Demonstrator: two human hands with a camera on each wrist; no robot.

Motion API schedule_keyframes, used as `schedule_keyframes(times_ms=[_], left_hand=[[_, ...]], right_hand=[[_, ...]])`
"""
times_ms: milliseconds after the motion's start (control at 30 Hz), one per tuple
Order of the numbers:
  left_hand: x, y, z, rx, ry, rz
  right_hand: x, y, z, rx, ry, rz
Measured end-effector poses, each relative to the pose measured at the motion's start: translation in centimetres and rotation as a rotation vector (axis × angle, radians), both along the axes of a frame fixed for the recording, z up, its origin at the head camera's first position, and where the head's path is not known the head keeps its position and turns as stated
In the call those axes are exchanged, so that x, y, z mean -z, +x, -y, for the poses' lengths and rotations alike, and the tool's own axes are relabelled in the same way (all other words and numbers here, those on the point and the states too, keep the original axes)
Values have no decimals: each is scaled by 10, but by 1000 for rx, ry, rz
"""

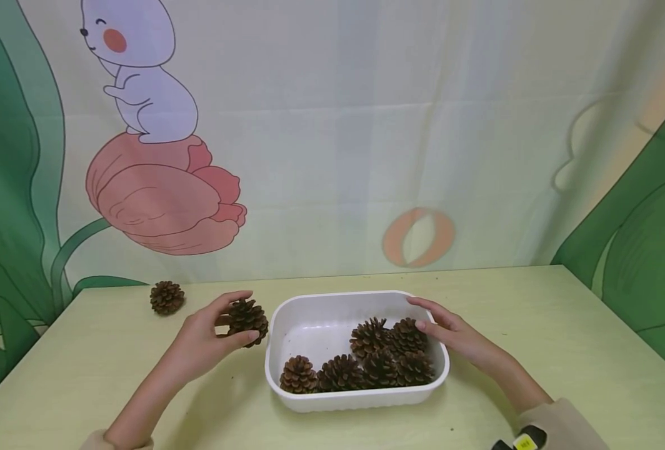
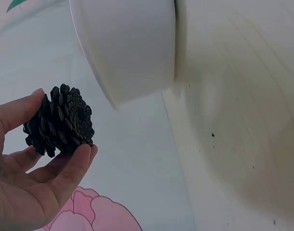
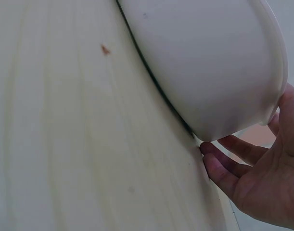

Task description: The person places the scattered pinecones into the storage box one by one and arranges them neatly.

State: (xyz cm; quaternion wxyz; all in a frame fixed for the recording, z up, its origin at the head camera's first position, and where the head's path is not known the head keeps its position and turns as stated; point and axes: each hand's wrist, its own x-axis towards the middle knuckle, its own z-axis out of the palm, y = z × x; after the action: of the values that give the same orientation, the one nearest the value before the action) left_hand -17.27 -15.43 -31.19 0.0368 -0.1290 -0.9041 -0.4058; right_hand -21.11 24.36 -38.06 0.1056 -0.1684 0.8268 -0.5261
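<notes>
My left hand [image 1: 211, 340] holds a brown pine cone [image 1: 247, 322] between thumb and fingers, just left of the white plastic basin [image 1: 352, 398]. In the left wrist view this pine cone [image 2: 62, 120] lies on its side, its round scaly base turned toward the basin. The right hand [image 1: 462, 337] grips the basin's right end, thumb over the rim and other fingers along the outside wall. From the right wrist, the fingertips [image 3: 216, 166] show low by the basin's bottom edge. Several pine cones [image 1: 340, 373] lie inside the basin, along its near side and right half.
Another pine cone [image 1: 167, 297] sits on the pale yellow table [image 1: 563, 350] at the far left, near the back edge. A printed curtain [image 1: 321, 156] hangs right behind the table. Small dark specks dot the tabletop.
</notes>
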Motion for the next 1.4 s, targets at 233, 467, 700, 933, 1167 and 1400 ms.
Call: schedule_keyframes(times_ms=[233, 467, 700, 933, 1167, 1400], left_hand=[[1, -3, -16, 45, 37, -6], [4, -6, -34, 79, 90, 23], [8, -12, -53, 105, 91, 11], [14, -17, -69, 123, 86, 2], [21, -24, -82, 144, 38, 3], [27, -32, -90, 217, 5, 3]], right_hand=[[0, 0, 1, -7, -11, -10], [0, 0, 0, 0, -3, -1], [1, -1, 0, 3, -1, 7], [1, -1, -1, -4, -7, 11], [1, -2, -1, 6, 9, 4], [1, -2, -1, 9, 5, 12]])
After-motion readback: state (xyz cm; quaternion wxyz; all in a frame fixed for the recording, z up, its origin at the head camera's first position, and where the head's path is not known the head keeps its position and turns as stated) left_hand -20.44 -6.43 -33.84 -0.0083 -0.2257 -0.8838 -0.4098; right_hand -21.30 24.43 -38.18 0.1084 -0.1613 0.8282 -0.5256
